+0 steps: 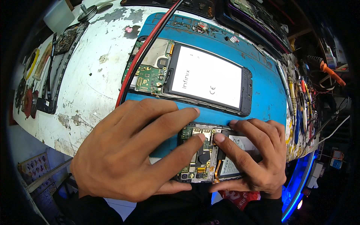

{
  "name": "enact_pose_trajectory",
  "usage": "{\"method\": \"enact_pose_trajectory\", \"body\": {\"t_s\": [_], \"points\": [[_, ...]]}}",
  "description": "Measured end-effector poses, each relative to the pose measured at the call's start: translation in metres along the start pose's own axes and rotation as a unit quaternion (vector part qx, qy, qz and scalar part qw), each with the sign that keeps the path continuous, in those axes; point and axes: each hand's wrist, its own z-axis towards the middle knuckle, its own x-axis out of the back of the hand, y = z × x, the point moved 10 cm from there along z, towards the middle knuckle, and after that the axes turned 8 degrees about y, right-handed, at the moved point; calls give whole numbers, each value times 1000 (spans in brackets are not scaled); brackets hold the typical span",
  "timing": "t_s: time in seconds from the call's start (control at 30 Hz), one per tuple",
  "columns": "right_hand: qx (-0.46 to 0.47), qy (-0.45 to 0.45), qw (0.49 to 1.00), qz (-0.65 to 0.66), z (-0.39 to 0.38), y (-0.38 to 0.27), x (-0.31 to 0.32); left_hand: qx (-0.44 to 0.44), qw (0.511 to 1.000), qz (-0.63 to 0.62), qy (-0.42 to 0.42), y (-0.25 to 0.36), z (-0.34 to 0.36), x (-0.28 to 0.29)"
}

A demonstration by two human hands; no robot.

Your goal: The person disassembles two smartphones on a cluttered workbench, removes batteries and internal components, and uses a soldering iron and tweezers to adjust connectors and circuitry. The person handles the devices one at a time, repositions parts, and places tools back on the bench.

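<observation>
An opened phone (201,155) lies on a blue mat (266,101) with its circuit board and battery exposed, held between both hands. My left hand (138,150) grips it from the left, with a fingertip on the board's metal shielding and the thumb along the lower edge. My right hand (255,157) holds its right part, one fingertip pressing beside the board, other fingers over the upper edge and the thumb below, near an orange flex cable (218,172). Above them a second opened phone (204,79) lies with a white-labelled battery and bare green board.
Red and black cables (150,41) cross the mat's left side. Tools (300,105) crowd the right edge of the white bench (97,56). Disassembled phone parts (69,41) lie at left, dark devices (255,22) at the back, small parts (198,27) on the mat's top strip.
</observation>
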Motion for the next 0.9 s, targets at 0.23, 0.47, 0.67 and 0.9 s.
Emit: {"method": "enact_pose_trajectory", "body": {"t_s": [0.23,0.47,0.67,0.9], "points": [[-13,30,999,22,-4,1,6,7,1000,-18,21,6,1,5],[-30,247,969,6,-35,-16,46,0,985,-85,152,46,6,32],[-45,312,934,167,-75,16,64,-76,966,-199,145,78,15,18],[-60,347,899,259,-104,32,72,-34,922,-287,259,103,29,3]]}}
